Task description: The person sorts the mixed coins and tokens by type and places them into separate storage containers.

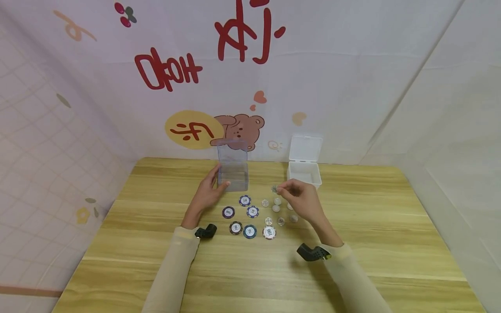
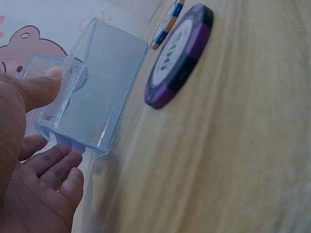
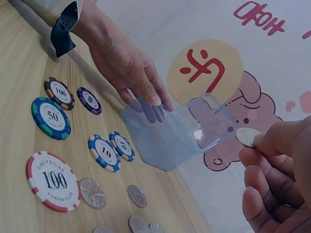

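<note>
Near chips (image 1: 269, 232) and coins (image 1: 276, 208) left loose, one coin (image 3: 247, 138) is pinched by right hand (image 1: 304, 202), clear box (image 1: 233, 177) gripped by left hand (image 1: 207, 192).

Coin (image 1: 274, 189) in the right grip (image 1: 302, 200), left grip (image 1: 207, 192) on the clear box (image 1: 236, 187) (lid (image 1: 233, 153) raised), poker chips (image 1: 250, 231) nearby.

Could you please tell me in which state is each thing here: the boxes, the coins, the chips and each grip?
Clear blue box, lid open.
White box, lid open.
Raised coin, pinched above the table.
Loose coins, lying on the table.
Poker chips, flat, numbers up.
Left grip, holding the clear blue box.
Right grip, pinching the raised coin.
</note>
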Demonstrator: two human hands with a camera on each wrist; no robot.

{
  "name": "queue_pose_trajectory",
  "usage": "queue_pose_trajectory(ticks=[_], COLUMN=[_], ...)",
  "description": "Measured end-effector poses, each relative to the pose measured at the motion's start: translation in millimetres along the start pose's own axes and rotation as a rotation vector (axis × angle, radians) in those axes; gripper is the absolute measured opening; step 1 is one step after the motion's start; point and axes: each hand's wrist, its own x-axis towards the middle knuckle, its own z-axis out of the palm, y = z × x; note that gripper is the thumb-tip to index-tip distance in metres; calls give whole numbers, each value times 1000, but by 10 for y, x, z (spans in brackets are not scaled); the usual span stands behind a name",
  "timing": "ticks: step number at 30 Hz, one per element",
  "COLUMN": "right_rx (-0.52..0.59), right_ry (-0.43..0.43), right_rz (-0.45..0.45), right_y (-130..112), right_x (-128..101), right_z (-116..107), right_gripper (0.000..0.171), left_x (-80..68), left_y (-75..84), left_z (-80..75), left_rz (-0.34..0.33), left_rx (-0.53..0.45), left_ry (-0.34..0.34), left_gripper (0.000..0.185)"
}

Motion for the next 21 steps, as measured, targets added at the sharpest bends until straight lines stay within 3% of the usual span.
queue_pose_trajectory(ticks=[21], right_rx=[-2], right_ry=[17], right_rz=[-31], right_y=[-58], right_x=[159], right_z=[153], right_gripper=[11], left_x=[13], left_y=[-30], left_z=[12], left_rz=[3], left_rx=[-12], left_ry=[4], left_gripper=[79])
